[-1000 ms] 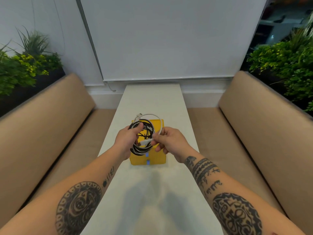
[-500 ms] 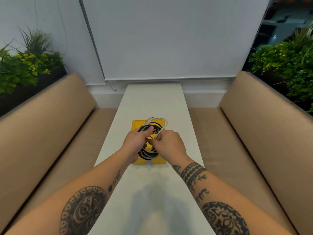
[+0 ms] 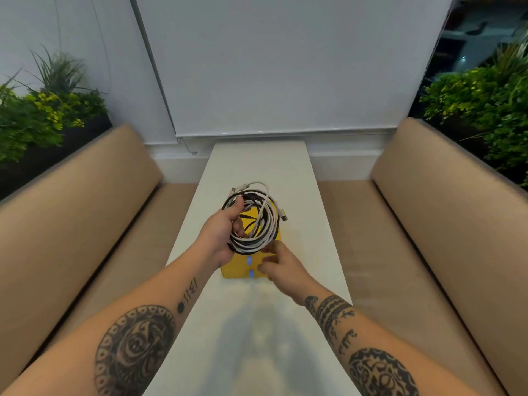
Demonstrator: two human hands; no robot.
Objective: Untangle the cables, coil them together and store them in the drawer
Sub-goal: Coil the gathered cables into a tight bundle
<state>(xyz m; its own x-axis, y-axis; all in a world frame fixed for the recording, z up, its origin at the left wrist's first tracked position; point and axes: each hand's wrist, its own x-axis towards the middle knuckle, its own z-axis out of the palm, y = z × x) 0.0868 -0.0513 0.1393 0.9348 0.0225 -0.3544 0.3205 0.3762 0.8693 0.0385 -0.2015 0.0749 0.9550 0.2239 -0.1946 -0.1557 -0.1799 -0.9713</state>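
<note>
The coil [image 3: 254,224] mixes black and white strands, with white mostly on its 3 o'clock side. The box [image 3: 237,270] is bright yellow, with two small blue handles [image 3: 249,260] on its near face. The table [image 3: 257,164] is off-white, with a grey shadow at 6 o'clock. The left bench [image 3: 71,224] at 9 o'clock and the right bench [image 3: 443,210] at 3 o'clock are plain tan. The left plants [image 3: 43,115] at 10 o'clock and the right plants [image 3: 480,110] at 2 o'clock are dark green flecked with yellow-green. The blind [image 3: 285,67] at 12 o'clock is pale grey. Both forearms bear black tattoos. The left forearm [image 3: 134,350] has a round medallion ringed with small loops. The right forearm [image 3: 380,372] has bands near the wrist and a round swirled pattern.
</note>
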